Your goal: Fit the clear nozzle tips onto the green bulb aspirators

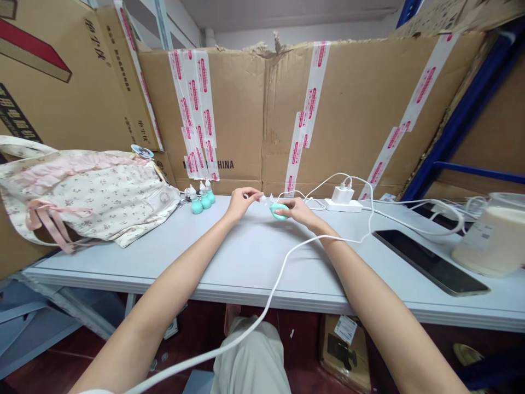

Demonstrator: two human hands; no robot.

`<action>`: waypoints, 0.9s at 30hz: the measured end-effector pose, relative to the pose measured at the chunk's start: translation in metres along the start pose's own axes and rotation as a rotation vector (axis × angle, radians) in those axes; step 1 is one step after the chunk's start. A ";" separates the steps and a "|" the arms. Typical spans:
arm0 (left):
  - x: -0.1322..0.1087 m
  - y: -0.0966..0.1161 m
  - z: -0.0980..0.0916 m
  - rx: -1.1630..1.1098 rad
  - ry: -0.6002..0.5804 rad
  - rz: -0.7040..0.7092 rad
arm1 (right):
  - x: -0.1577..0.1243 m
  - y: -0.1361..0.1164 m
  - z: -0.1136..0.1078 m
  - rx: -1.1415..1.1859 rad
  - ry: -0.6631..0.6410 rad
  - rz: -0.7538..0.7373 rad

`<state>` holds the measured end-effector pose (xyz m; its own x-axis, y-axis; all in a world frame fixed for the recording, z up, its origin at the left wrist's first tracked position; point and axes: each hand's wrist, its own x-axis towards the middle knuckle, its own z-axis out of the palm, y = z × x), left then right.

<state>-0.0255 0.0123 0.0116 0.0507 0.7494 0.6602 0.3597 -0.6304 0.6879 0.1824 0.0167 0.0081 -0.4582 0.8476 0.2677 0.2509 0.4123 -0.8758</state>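
My right hand (301, 212) is wrapped around the mint-green bulb of a small nasal aspirator (279, 212), held on its side just over the shelf top. The aspirator's clear nozzle end (266, 201) points left. At that end, the thumb and forefinger of my left hand (241, 202) are pinched together on the clear tip. Whether the tip is a separate cap, I cannot tell. Farther left, three more mint-green bulbs with clear nozzles (197, 206) stand upright in a close row near the cardboard.
A floral cloth bag (102, 191) lies at the left. White cables run from a charger (343, 194) on a power strip (343, 206), one crossing over my right forearm. A phone (426, 260) and a jug of pale liquid (494, 235) stand at the right. Cardboard (241, 109) walls the back.
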 end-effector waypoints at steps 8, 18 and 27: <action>0.002 -0.007 -0.003 -0.027 -0.086 -0.034 | -0.007 0.007 0.019 -0.344 -0.013 -0.178; 0.000 -0.012 -0.008 -0.099 -0.321 -0.127 | -0.015 0.000 0.024 -0.839 0.029 -0.237; 0.002 -0.015 -0.001 -0.241 -0.254 -0.200 | -0.010 -0.007 0.015 -0.621 0.020 -0.235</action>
<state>-0.0315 0.0231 0.0033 0.2411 0.8691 0.4318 0.1583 -0.4742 0.8661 0.1725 0.0007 0.0060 -0.5466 0.7151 0.4358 0.5934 0.6980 -0.4009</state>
